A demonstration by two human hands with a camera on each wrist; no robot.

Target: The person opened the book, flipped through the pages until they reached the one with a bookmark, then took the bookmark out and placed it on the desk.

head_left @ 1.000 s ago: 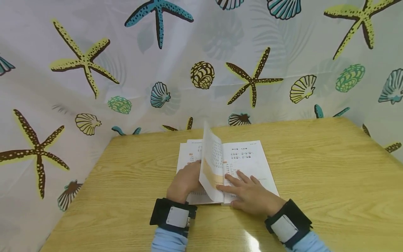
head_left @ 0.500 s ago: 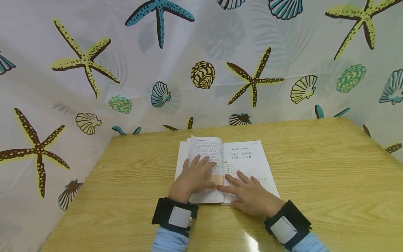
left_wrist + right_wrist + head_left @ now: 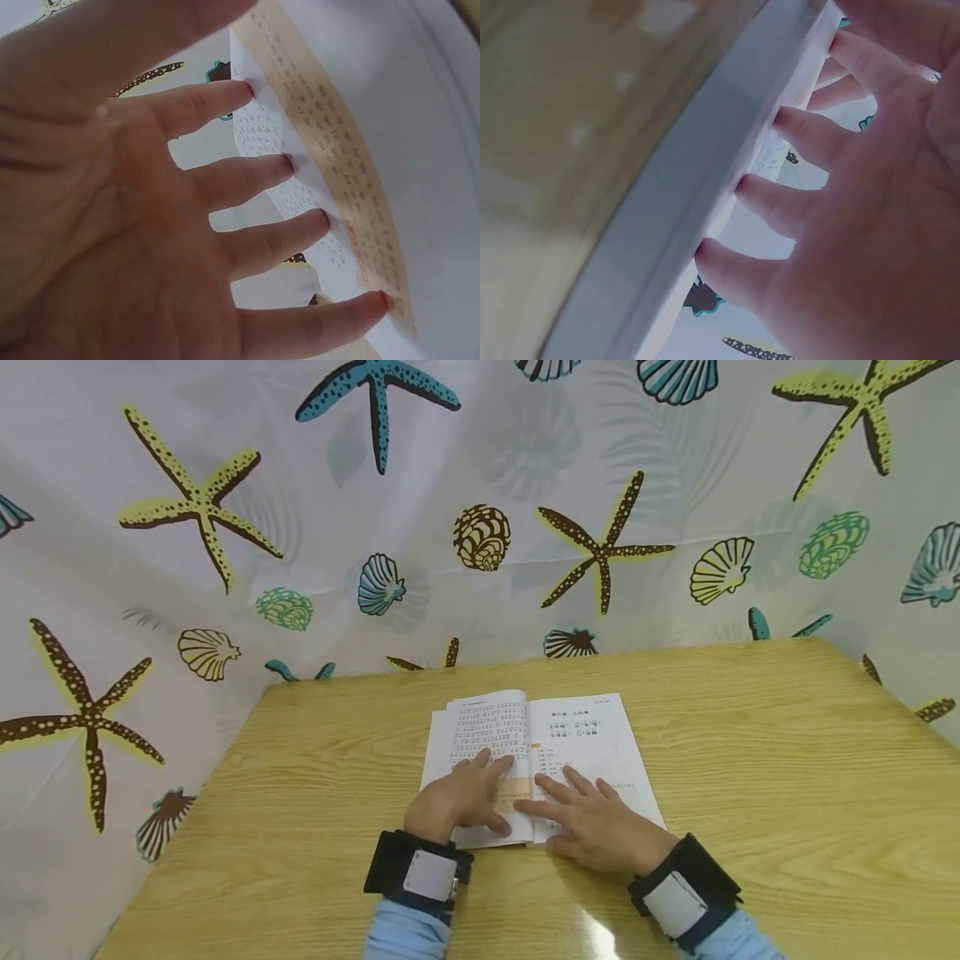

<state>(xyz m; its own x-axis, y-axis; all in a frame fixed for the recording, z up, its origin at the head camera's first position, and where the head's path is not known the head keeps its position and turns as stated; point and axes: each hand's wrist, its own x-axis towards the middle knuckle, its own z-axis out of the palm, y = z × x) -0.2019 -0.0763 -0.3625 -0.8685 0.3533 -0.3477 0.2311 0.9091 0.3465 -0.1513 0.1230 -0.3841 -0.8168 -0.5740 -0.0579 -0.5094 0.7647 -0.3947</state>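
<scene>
An open book (image 3: 585,718) with printed white pages lies on the wooden table. My left hand (image 3: 457,797) rests on its left page (image 3: 491,718), fingers spread; in the left wrist view the fingertips (image 3: 319,217) touch the paper near a tan printed band (image 3: 337,157). On the lower part of the right page lies my right hand (image 3: 600,822), its fingers straight and fanned out. The right wrist view has those fingertips (image 3: 748,184) pressing on the page close to the book's edge (image 3: 682,180). Neither hand grips anything.
The wooden table (image 3: 787,760) extends to both sides of the book. Behind it hangs a pale curtain (image 3: 420,510) printed with starfish and shells. A black strap with a white plate (image 3: 431,875) is on each wrist, above light blue sleeves (image 3: 408,931).
A raised page has come down flat on the left side. My left hand came out from behind it, moved on top, then slid slightly toward me. The right hand has stayed put.
</scene>
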